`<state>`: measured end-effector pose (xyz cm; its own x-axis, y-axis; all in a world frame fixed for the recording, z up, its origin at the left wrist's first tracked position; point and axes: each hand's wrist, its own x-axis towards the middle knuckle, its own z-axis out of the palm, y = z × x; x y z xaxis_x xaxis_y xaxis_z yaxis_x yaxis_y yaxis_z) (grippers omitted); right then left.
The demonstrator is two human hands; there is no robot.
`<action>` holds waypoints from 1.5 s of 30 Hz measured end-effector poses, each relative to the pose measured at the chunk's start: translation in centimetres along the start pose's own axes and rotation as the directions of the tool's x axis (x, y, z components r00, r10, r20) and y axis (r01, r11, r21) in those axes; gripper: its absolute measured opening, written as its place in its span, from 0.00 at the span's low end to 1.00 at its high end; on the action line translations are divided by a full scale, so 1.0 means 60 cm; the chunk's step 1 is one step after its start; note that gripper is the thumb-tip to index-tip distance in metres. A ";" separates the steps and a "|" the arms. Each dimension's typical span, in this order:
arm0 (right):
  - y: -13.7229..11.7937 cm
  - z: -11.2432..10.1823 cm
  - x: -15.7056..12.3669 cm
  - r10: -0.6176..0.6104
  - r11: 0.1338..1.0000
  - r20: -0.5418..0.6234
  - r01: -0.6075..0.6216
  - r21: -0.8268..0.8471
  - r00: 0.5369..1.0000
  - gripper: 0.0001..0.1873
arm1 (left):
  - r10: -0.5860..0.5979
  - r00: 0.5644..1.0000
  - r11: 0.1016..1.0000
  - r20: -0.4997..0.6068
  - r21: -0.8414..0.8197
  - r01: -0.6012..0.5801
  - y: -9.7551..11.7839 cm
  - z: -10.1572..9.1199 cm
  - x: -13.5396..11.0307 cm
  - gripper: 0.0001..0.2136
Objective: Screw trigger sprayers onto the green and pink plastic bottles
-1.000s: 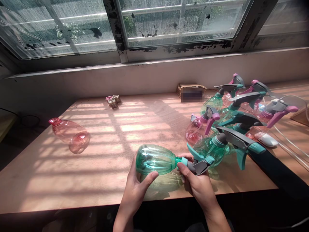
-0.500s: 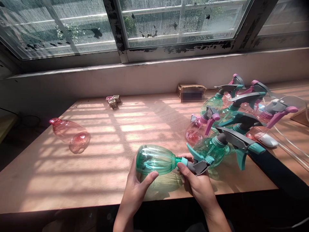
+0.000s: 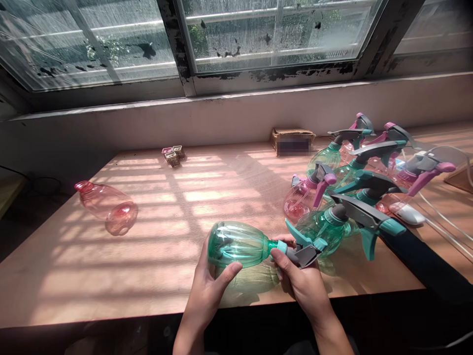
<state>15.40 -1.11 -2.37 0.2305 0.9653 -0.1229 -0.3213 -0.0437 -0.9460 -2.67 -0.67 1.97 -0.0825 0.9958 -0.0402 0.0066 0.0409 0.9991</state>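
Note:
A clear green spray bottle (image 3: 238,245) lies sideways between my hands, above the front part of the table (image 3: 148,276). My left hand (image 3: 212,283) is closed around its base, thumb along the near side. At the neck, my right hand (image 3: 297,276) grips the turquoise collar and grey trigger head (image 3: 306,254), the head pointing right. Green threads show between the collar and the bottle's shoulder. The far fingers of both hands are partly hidden. Just beyond my right hand stands another green spray bottle (image 3: 323,231) with its trigger head on.
Several green and pink spray bottles (image 3: 369,172) crowd the right side, with a white mouse (image 3: 408,214) and cables among them. A pink bottle without a head (image 3: 107,204) lies at the left. Small blocks (image 3: 173,156) and a cardboard box (image 3: 293,142) sit near the wall.

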 end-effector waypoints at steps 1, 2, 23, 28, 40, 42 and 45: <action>0.000 0.000 0.000 -0.001 1.000 -0.001 0.001 0.000 1.000 0.23 | 0.001 1.000 1.000 -0.002 -0.002 -0.001 0.000 0.000 0.000 0.34; 0.000 0.000 0.000 -0.002 1.000 -0.001 0.002 -0.002 1.000 0.23 | 0.000 1.000 1.000 -0.004 -0.004 0.000 -0.001 0.000 0.000 0.34; -0.004 0.002 -0.003 0.034 0.999 -0.015 -0.034 -0.014 0.999 0.24 | 0.014 0.999 1.000 -0.029 -0.019 -0.015 -0.001 0.003 0.000 0.34; -0.002 0.000 -0.002 0.012 1.000 -0.013 -0.012 -0.006 1.000 0.23 | 0.002 0.999 1.000 -0.035 -0.023 -0.003 -0.002 0.003 -0.001 0.34; -0.006 0.001 -0.003 0.010 1.000 -0.014 -0.010 -0.027 1.000 0.24 | 0.000 1.000 1.000 -0.010 -0.012 0.000 -0.002 0.001 0.000 0.35; -0.005 0.001 -0.003 0.016 1.000 -0.012 -0.016 -0.026 1.000 0.23 | 0.001 1.000 1.000 -0.008 -0.004 -0.001 -0.002 0.001 0.000 0.35; -0.003 0.000 -0.003 0.023 1.000 -0.007 -0.023 -0.015 1.000 0.23 | 0.001 1.000 1.000 -0.006 0.009 -0.001 -0.003 0.000 0.000 0.36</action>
<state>15.45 -1.26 -2.20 0.2292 0.9622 -0.1469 -0.3126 -0.0702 -0.9473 -2.66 -0.65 1.80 -0.0887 0.9953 -0.0394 0.0153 0.0409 0.9990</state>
